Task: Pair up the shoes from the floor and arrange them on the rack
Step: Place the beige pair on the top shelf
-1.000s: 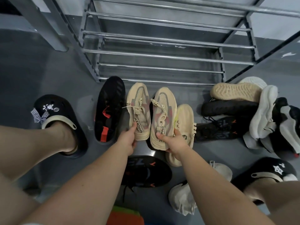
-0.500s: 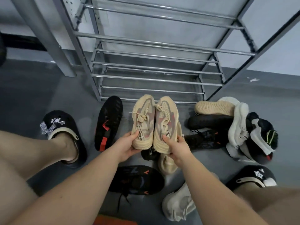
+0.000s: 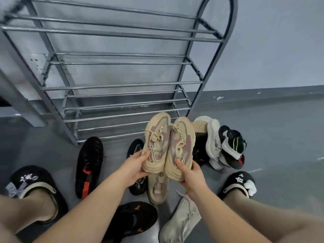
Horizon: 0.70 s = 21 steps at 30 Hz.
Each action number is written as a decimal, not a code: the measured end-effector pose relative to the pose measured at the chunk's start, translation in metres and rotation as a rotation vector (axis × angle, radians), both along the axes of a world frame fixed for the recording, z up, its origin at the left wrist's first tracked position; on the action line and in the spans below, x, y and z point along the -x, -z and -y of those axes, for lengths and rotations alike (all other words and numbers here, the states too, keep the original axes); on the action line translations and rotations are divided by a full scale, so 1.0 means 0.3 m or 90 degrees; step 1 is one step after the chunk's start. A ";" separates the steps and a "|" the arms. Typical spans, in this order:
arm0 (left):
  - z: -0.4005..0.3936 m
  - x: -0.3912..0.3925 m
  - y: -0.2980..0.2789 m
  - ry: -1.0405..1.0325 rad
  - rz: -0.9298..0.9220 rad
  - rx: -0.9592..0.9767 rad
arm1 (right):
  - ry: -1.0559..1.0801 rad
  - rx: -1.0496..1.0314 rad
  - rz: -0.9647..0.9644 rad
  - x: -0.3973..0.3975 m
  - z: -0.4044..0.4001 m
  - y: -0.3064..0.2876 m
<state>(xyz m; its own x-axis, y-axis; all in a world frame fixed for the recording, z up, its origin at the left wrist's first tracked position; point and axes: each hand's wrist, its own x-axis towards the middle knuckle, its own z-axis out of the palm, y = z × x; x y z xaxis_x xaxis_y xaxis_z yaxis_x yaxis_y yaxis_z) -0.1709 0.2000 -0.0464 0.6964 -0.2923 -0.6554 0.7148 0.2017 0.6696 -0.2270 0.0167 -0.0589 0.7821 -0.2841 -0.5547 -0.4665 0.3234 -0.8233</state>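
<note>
Head view: left hand [image 3: 135, 165] and right hand [image 3: 190, 174] each grip one heel of two beige sneakers [image 3: 168, 144] held side by side, touching, above the floor shoes; toes point away toward the rack [image 3: 122, 88], long axes parallel. Heel strap lettering only partly legible. Beyond, the grey metal rack stands against the wall.
</note>
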 end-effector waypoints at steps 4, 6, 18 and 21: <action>0.079 -0.039 -0.102 0.052 0.034 -0.002 | 0.033 0.052 0.010 0.011 0.062 -0.072; 0.117 -0.063 -0.155 0.070 0.044 -0.002 | 0.058 0.061 0.024 0.006 0.090 -0.124; 0.272 -0.106 -0.610 0.112 0.172 0.013 | 0.144 0.028 0.181 -0.021 0.206 -0.536; 0.287 -0.105 -0.697 0.102 0.197 0.024 | 0.154 0.025 0.213 -0.023 0.219 -0.624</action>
